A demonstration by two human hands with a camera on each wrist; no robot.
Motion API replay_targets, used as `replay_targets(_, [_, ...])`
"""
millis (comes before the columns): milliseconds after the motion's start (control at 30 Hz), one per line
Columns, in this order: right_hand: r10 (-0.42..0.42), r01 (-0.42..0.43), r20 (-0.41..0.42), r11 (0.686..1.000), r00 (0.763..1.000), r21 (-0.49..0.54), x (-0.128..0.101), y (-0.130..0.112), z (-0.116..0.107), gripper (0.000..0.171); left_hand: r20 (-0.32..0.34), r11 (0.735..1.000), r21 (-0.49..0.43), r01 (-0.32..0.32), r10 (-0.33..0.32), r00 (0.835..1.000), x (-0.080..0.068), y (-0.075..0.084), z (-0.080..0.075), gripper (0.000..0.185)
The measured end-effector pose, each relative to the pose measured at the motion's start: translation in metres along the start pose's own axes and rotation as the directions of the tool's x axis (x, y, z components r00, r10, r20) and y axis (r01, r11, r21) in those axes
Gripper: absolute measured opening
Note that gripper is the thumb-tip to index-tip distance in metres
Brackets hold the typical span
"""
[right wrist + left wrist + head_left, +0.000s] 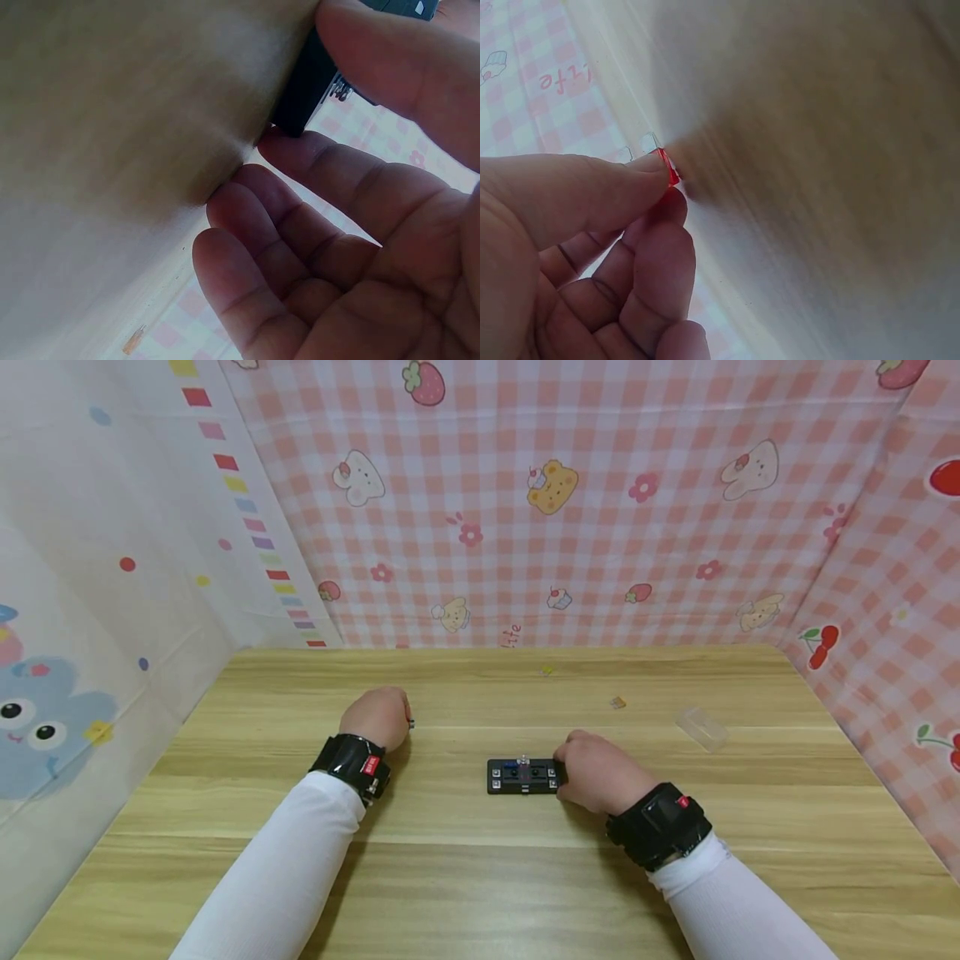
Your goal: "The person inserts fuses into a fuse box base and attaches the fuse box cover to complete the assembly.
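My left hand (377, 720) is at the left of the table, pinching a small red blade fuse (670, 169) between thumb and forefinger. The fuse's metal prongs point away from the palm in the left wrist view. My right hand (600, 772) grips the right end of a black fuse block (525, 788), thumb on one side and forefinger on the other. The block lies flat on the wooden table, with square metal terminals at both ends. A blue piece (512, 765) and a clear piece (523, 762) sit in its middle. The fingers partly hide its right end.
Toward the back of the table (450, 877) lie a yellow fuse (547, 670) and an orange-brown fuse (618, 702). A clear plastic cover (702, 729) rests to the right, beyond my right hand. Patterned cloth (495, 560) hangs behind the table and at both sides.
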State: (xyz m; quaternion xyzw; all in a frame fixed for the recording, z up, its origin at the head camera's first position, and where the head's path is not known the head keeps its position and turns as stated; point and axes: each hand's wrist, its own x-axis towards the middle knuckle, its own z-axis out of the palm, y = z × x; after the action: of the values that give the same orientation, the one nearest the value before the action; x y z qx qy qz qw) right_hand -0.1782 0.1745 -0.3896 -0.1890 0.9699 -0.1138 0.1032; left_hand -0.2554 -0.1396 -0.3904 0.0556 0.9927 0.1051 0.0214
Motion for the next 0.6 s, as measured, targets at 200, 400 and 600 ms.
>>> replay_targets(200, [0.008,-0.008,0.004,1.0,1.0,0.008,-0.0002,0.0,-0.0002,0.033,-0.006,1.0,-0.024,-0.002,0.002,1.0,0.0002,-0.0011,-0.0006,0.009])
replay_targets(400, [0.008,-0.008,0.002,1.0,1.0,0.012,0.0002,0.0004,0.0005,0.032,-0.006,0.998,-0.056,0.004,-0.005,1.0,-0.0007,-0.0001,-0.0001,0.008])
replay_targets(600, [0.01,-0.01,0.005,1.0,1.0,0.015,0.0,0.0006,0.0005,0.032,-0.003,0.992,-0.126,0.001,-0.001,1.0,-0.0028,0.0056,0.0012,0.011])
